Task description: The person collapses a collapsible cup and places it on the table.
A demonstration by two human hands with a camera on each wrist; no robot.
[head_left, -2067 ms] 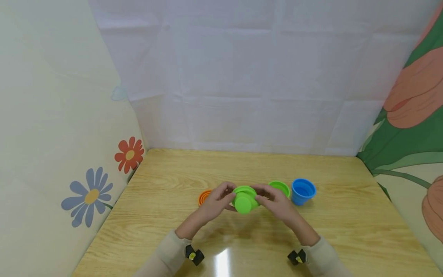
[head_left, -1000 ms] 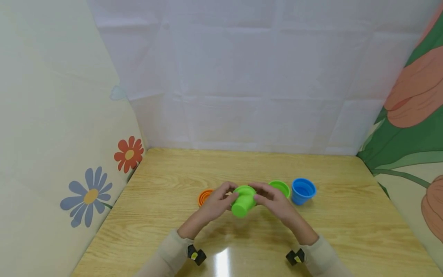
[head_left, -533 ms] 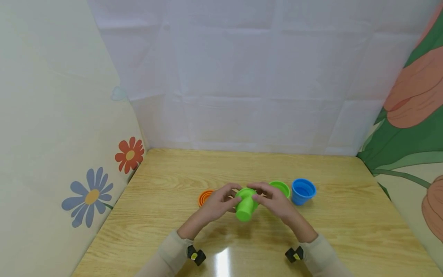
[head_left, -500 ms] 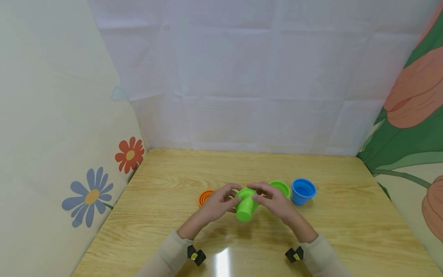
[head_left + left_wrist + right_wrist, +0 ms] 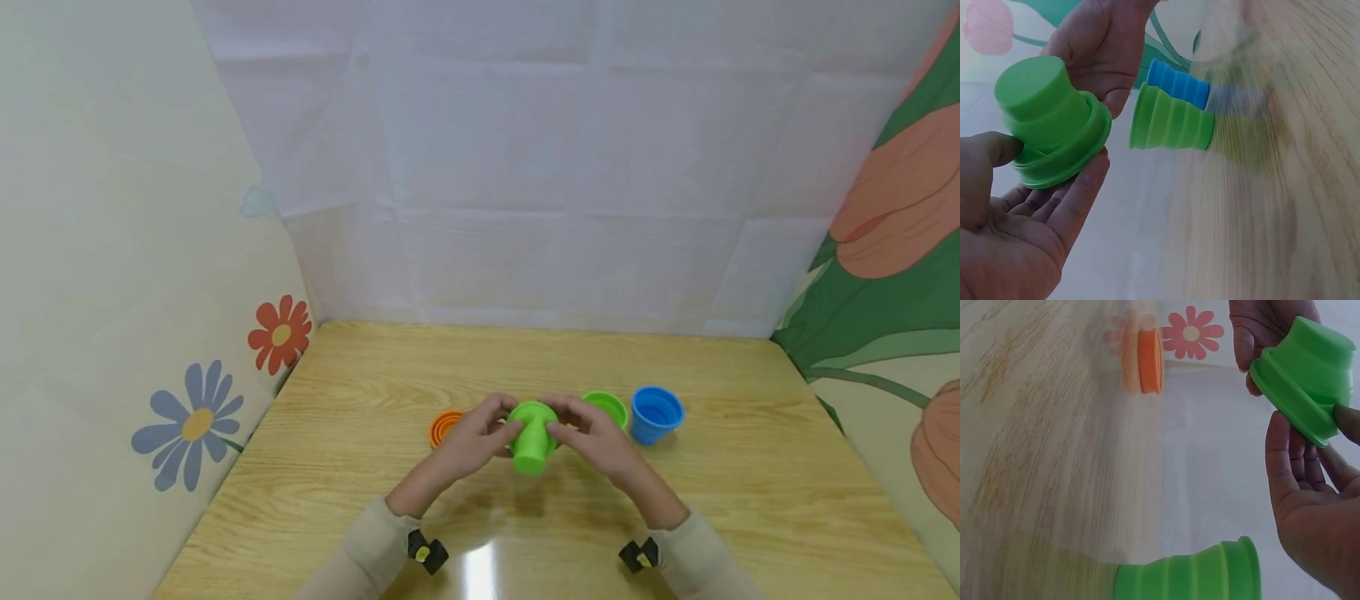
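Note:
A light green collapsible cup [image 5: 532,446] is held up over the table between both hands, its base tilted down toward me. Folds near its rim still overlap on one side in the left wrist view. My left hand [image 5: 469,442] grips its left side, thumb on the wall and fingers under the rim. On the right side, my right hand [image 5: 600,442] pinches it the same way. Behind the right hand stands a second green cup [image 5: 611,406], expanded and partly hidden. An expanded blue cup [image 5: 657,418] is right of it. A flattened orange cup [image 5: 442,426] lies beside the left hand.
The wooden table [image 5: 375,367] ends at a white cloth backdrop [image 5: 480,208]. Flower-printed cloths hang at both sides. Small black devices [image 5: 428,553] sit at both wrists, close over the tabletop. Light glares off the near edge.
Between the hands, the green cup has gone from a short, bunched shape to a longer one, its base now sticking out and lower. Both hands stay on it, hardly moved.

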